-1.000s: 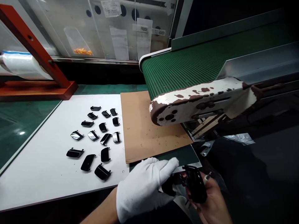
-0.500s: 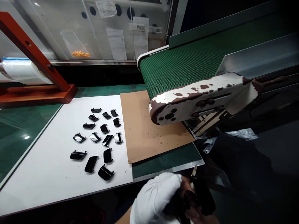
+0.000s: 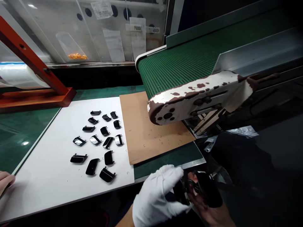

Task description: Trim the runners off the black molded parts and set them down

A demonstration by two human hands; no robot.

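Note:
My left hand [image 3: 155,195], in a white glove, is at the table's front edge. Its thumb and fingers curve around a dark piece [image 3: 180,190], which looks like a black plastic part and is mostly hidden. Close beside it on the right, my bare right hand [image 3: 208,212] has its fingers bent around a black-handled tool [image 3: 193,186]; its working end cannot be made out now. A broad glossy black shape [image 3: 209,189] lies over that hand. Several glossy black plastic parts with small pegs, one of them a black part [image 3: 107,174], lie spread on the white sheet [image 3: 47,186].
Brown cardboard [image 3: 139,142] with small curled scraps lies under the end of a green conveyor belt [image 3: 180,69]. An orange stand [image 3: 35,56] holds a plastic film roll [image 3: 21,75]. Another person's hand [image 3: 6,181] touches the left edge. Clear bins [image 3: 94,37] stand behind.
My gloved left hand has turned and its thumb and fingers show more plainly. The pale tool tip seen before no longer shows. Another person's hand has appeared at the far left.

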